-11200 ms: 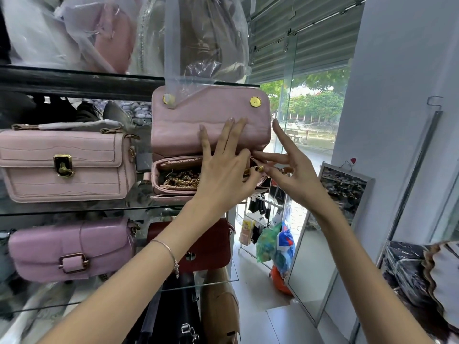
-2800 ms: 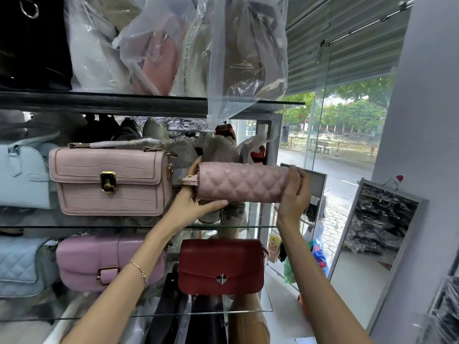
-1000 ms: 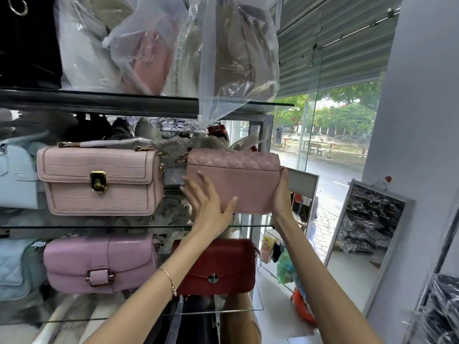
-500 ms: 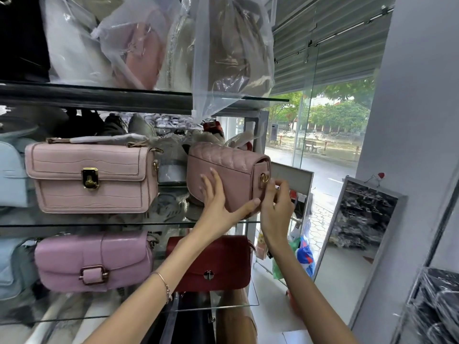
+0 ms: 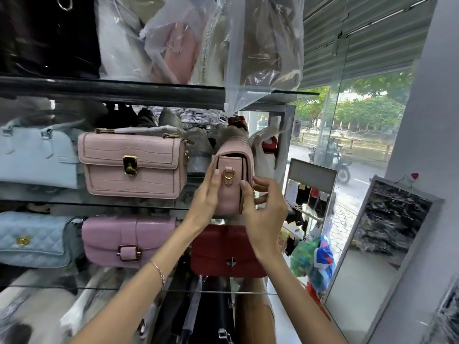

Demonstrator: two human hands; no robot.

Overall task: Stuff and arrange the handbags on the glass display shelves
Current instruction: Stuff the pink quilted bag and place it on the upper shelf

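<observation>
A pink quilted handbag (image 5: 232, 170) stands on the middle glass shelf (image 5: 104, 204), turned so its narrow end with a gold ring faces me. My left hand (image 5: 206, 194) lies flat against the bag's left side with straight fingers. My right hand (image 5: 263, 207) grips the bag's right side, thumb on the end panel and fingers curled behind. To its left on the same shelf sits a pink croc-textured bag (image 5: 134, 166) with a gold clasp, then a light blue bag (image 5: 37, 157).
On the shelf below stand a blue quilted bag (image 5: 32, 239), a mauve buckle bag (image 5: 126, 242) and a dark red bag (image 5: 223, 252). Plastic-wrapped bags (image 5: 198, 38) fill the top shelf. A framed mirror (image 5: 380, 244) leans against the right wall; a glass storefront is behind.
The pink quilted bag has swung from facing front to end-on on the middle shelf. My right hand moved from its far edge to gripping its right side; my left hand slid along its left side.
</observation>
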